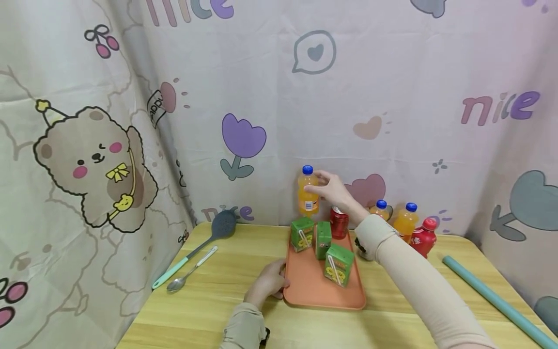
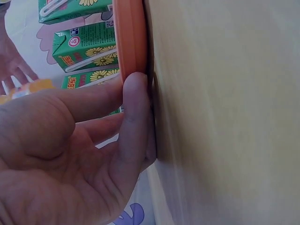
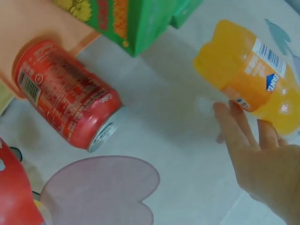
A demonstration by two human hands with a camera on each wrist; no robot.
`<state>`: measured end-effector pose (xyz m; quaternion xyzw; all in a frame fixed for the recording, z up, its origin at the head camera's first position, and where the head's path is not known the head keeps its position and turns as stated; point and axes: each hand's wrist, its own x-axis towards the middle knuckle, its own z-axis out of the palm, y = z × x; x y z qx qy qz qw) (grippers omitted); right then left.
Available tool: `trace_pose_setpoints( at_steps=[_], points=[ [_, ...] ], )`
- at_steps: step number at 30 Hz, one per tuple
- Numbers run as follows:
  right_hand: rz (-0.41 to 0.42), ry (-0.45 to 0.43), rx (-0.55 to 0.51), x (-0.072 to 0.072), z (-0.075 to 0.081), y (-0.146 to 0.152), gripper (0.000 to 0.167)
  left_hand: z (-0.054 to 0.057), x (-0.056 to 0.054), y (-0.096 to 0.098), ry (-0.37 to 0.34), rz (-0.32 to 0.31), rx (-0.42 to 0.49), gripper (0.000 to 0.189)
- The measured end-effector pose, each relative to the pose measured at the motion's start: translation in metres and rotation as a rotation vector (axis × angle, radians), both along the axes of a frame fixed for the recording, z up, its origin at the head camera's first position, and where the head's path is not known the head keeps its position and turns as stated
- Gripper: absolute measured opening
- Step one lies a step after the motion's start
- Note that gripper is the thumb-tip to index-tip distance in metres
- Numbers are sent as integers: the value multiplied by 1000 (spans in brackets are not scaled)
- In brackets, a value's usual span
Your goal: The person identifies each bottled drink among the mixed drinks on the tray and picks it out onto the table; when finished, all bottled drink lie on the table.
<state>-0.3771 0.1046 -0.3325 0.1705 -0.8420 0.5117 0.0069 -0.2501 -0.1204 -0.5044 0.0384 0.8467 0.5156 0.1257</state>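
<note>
My right hand (image 1: 334, 191) holds an orange Fanta bottle (image 1: 307, 206) with a blue cap, upright and raised over the back of the orange tray (image 1: 305, 288). In the right wrist view, fingers curl against the bottle (image 3: 255, 70) near its upper part. On the tray stand three green drink cartons with straws: back left (image 1: 301, 233), middle (image 1: 323, 240) and front right (image 1: 336, 267). A red Coke can (image 1: 338, 224) stands at the tray's back right. My left hand (image 1: 270, 279) grips the tray's left rim; the left wrist view shows thumb and fingers pinching that rim (image 2: 132, 42).
Right of the tray stand two more orange bottles (image 1: 406, 222) and a red bottle (image 1: 424, 237). A teal rod (image 1: 497, 296) lies along the table's right side. At left lie a grey-headed ladle-like utensil (image 1: 224, 225) and a metal spoon (image 1: 176, 284). A printed curtain (image 1: 279, 97) hangs behind.
</note>
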Motion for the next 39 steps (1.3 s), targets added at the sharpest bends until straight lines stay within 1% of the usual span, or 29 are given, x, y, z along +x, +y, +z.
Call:
trace_pose_setpoints(
  at_steps=[3,6,11,14,20,26,30,33,35,39],
  points=[
    [45,-59,-101,9,6,6,78,0,0,0,-3,0,5,71],
    [74,-102,-145,19,10,13,75,-1,0,-1,-13,-3,19,71],
    [120,-161,-203,33,15,24,66,-1,0,-2,-7,-23,41,70],
    [135,-195,-244,42,16,31,65,-1,1,-3,-5,-33,42,68],
    [104,-260,-326,60,11,47,80,-1,0,-2,-12,-29,28,67],
    [91,-278,-434,76,5,64,80,1,-1,-2,-11,-35,19,66],
    [81,-264,-487,85,3,76,78,1,-1,-2,-6,-42,15,67],
    [65,-237,-490,90,1,85,77,1,0,-2,-8,-44,15,68],
    [59,-233,-488,94,0,92,77,1,0,-2,-8,-47,14,67],
    [36,-263,-501,101,-1,106,77,2,0,-2,-11,-53,3,67]
  ],
)
